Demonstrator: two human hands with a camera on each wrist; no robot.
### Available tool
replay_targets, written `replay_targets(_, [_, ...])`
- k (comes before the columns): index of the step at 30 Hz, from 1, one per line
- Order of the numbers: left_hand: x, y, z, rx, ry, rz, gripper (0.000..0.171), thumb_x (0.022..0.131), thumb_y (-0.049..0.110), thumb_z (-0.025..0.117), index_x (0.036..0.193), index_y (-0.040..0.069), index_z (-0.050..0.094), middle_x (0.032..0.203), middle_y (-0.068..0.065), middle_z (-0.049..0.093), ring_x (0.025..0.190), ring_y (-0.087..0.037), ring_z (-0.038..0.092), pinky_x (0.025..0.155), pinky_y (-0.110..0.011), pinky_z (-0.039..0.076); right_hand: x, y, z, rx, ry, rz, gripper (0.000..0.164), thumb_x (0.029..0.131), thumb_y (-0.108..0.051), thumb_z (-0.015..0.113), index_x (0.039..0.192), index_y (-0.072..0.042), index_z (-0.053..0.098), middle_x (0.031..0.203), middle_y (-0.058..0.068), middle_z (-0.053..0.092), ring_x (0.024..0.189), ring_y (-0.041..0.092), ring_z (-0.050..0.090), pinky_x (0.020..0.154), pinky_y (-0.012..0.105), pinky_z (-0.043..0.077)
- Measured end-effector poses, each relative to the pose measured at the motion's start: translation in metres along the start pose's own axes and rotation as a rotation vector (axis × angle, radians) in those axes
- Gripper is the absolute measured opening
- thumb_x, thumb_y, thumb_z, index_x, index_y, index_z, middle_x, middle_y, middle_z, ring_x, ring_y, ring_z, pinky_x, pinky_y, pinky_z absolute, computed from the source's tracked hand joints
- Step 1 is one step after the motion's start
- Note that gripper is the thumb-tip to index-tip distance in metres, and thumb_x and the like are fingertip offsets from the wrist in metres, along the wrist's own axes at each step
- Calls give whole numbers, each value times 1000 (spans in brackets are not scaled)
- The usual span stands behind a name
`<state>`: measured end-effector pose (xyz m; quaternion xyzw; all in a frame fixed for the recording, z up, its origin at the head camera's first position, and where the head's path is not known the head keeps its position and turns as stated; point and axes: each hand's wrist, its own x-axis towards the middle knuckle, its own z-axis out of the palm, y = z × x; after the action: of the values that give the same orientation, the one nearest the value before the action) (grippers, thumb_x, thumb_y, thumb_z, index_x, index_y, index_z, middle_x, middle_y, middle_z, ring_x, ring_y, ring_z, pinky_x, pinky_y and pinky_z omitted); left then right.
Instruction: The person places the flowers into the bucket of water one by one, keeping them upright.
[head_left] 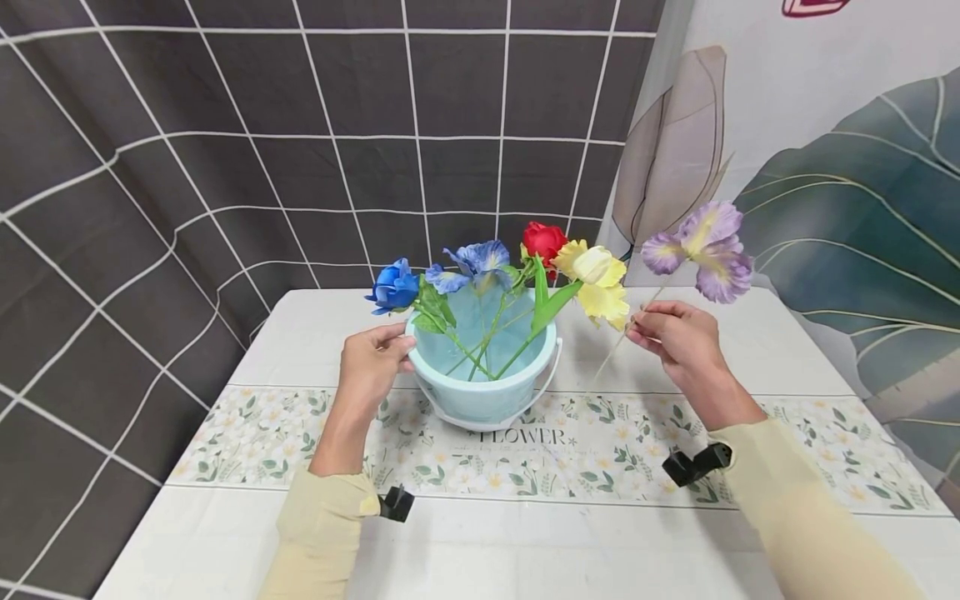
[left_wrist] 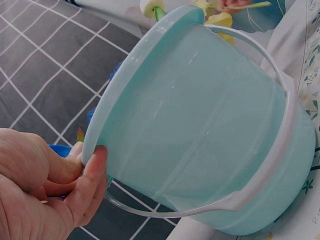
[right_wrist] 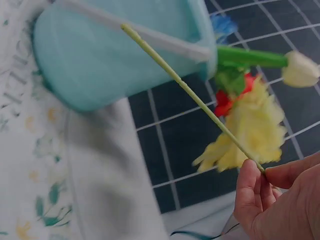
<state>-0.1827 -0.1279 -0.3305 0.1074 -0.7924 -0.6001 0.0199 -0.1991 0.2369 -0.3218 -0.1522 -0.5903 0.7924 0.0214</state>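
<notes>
A light blue plastic bucket [head_left: 487, 400] stands on the table, its handle hanging down at the front. My left hand [head_left: 371, 362] pinches the bucket's rim on the left side, thumb and fingers on either side of it in the left wrist view. To the right of the bucket, my right hand [head_left: 678, 342] pinches the thin stem [right_wrist: 200, 102] of a purple iris [head_left: 705, 250], bloom up and stem slanting down toward the bucket. In the bucket lean a blue rose [head_left: 393, 287], a blue iris [head_left: 480, 260], a red flower [head_left: 544, 240], a white tulip [head_left: 594, 265] and a yellow flower [head_left: 603, 302].
A white table [head_left: 480, 542] carries a floral printed band [head_left: 262, 433] with the word FLOWER. Behind it hangs a dark cloth with a white grid [head_left: 360, 92]. A leaf-printed curtain [head_left: 847, 208] hangs at the right. Each wrist wears a small black camera [head_left: 396, 503].
</notes>
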Motion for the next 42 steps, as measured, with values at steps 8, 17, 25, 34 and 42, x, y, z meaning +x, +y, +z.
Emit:
replay_targets(8, [-1, 1, 0, -4, 2, -2, 33, 95, 8, 60, 127, -2, 60, 102, -17, 60, 71, -11, 65, 69, -18, 57, -13, -18, 13, 125, -47, -114, 11, 84, 9, 67, 86, 0, 60, 81, 5, 62, 67, 15, 67, 67, 26, 60])
replay_targets(17, [-1, 1, 0, -6, 0, -9, 34, 96, 9, 60, 128, -2, 59, 103, -16, 60, 72, -12, 66, 70, -19, 57, -23, -31, 26, 240, -114, -231, 14, 82, 15, 67, 86, 4, 59, 79, 10, 62, 64, 18, 67, 64, 28, 61])
replay_targets(25, [-2, 2, 0, -5, -1, -2, 33, 96, 9, 60, 128, -1, 59, 104, -16, 61, 73, -12, 65, 71, -19, 58, -33, -41, 40, 321, -163, -348, 14, 82, 19, 63, 86, 7, 58, 73, 12, 66, 67, 21, 67, 63, 30, 61])
replay_targets(34, [0, 1, 0, -8, -3, 3, 34, 96, 8, 60, 128, -3, 59, 103, -17, 61, 73, -13, 65, 70, -19, 57, -32, -40, 63, 337, -170, -443, 9, 83, 18, 61, 82, 9, 61, 74, 16, 67, 62, 23, 67, 61, 34, 61])
replay_targets(42, [1, 2, 0, 6, -1, -7, 34, 96, 10, 60, 128, 0, 60, 103, -15, 61, 74, -13, 66, 70, -19, 57, -33, -36, 79, 291, -229, -529, 7, 84, 18, 61, 83, 11, 60, 73, 17, 67, 64, 24, 69, 64, 39, 61])
